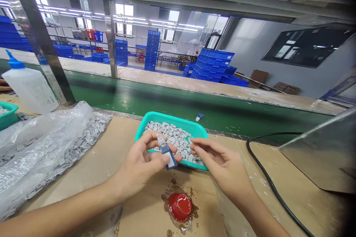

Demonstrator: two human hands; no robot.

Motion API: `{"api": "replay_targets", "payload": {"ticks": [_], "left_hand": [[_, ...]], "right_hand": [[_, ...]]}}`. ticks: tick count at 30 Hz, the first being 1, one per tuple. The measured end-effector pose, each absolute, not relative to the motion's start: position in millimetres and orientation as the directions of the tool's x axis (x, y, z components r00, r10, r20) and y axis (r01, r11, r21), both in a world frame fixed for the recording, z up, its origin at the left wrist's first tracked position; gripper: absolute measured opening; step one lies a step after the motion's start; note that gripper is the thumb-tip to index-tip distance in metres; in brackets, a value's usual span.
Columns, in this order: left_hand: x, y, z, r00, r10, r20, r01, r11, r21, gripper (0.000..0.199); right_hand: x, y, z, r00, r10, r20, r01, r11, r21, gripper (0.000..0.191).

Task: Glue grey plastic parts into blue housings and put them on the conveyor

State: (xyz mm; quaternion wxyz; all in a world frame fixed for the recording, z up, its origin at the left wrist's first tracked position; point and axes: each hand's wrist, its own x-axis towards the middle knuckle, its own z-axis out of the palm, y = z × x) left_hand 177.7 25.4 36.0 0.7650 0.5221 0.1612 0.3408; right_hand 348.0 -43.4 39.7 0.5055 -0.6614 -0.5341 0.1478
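Note:
My left hand [147, 157] is closed around a small blue plastic part [172, 163] with a pale label-like face and a grey-white tip pointing up. It is held above the near edge of a turquoise basket [199, 130] filled with small grey plastic pieces [174, 133]. My right hand [225, 161] is over the basket's right side, thumb and forefinger brought together. Whatever lies between those fingertips is too small to make out. In front of the basket stands a red cup-like piece [180, 207], wet and surrounded by a dark puddle.
On the green conveyor belt [133, 96] lies another blue part [199, 116]. To the left are a plastic bag of grey pieces [50, 144] and a white bottle with blue nozzle [29, 85]. A black cable [267, 176] curves along the right, beside a metal panel [322, 152].

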Motion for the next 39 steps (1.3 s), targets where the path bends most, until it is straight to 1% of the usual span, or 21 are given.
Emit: {"api": "replay_targets", "payload": {"ticks": [2,4,6,10,14,16,19,23,28,31,34,37,39], "left_hand": [[177,22,35,0.735,0.668,0.119,-0.346,0.218,0.913,0.02],[177,18,34,0.746,0.655,0.12,-0.329,0.206,0.922,0.021],[176,14,36,0.747,0.654,0.115,-0.311,0.193,0.931,0.02],[175,8,42,0.735,0.671,0.098,-0.298,0.19,0.935,0.02],[175,3,44,0.707,0.701,0.098,-0.324,0.197,0.925,0.021],[175,1,44,0.691,0.715,0.106,-0.341,0.193,0.92,0.02],[175,-2,44,0.679,0.725,0.113,-0.36,0.195,0.912,0.019],[175,-2,43,0.684,0.72,0.117,-0.382,0.217,0.898,0.02],[176,1,43,0.724,0.676,0.135,-0.399,0.251,0.882,0.021],[175,1,42,0.731,0.67,0.13,-0.393,0.257,0.883,0.019],[175,0,42,0.725,0.677,0.124,-0.395,0.262,0.88,0.018],[177,10,44,0.723,0.687,0.076,-0.412,0.34,0.845,0.024],[180,30,45,0.678,0.735,0.008,-0.457,0.413,0.788,0.027]], "right_hand": [[329,-50,50,0.382,0.875,0.298,0.412,0.127,-0.902,0.012],[312,-55,55,0.359,0.887,0.29,0.332,0.169,-0.928,0.009],[302,-59,54,0.316,0.903,0.289,0.313,0.189,-0.931,0.009],[298,-61,46,0.239,0.917,0.318,0.327,0.233,-0.916,0.007],[296,-61,43,0.237,0.883,0.405,0.37,0.304,-0.878,0.007],[293,-61,43,0.247,0.876,0.415,0.341,0.322,-0.883,0.01],[289,-62,45,0.259,0.887,0.383,0.252,0.32,-0.913,0.011],[289,-63,48,0.253,0.906,0.339,0.203,0.293,-0.934,0.014],[289,-64,51,0.304,0.905,0.298,0.082,0.287,-0.955,0.012],[290,-65,51,0.317,0.906,0.28,0.041,0.282,-0.959,0.008],[294,-63,53,0.319,0.918,0.237,0.041,0.236,-0.971,0.006],[301,-62,54,0.331,0.915,0.232,0.134,0.198,-0.971,0.018],[312,-63,51,0.359,0.894,0.269,0.221,0.198,-0.955,0.027]]}}
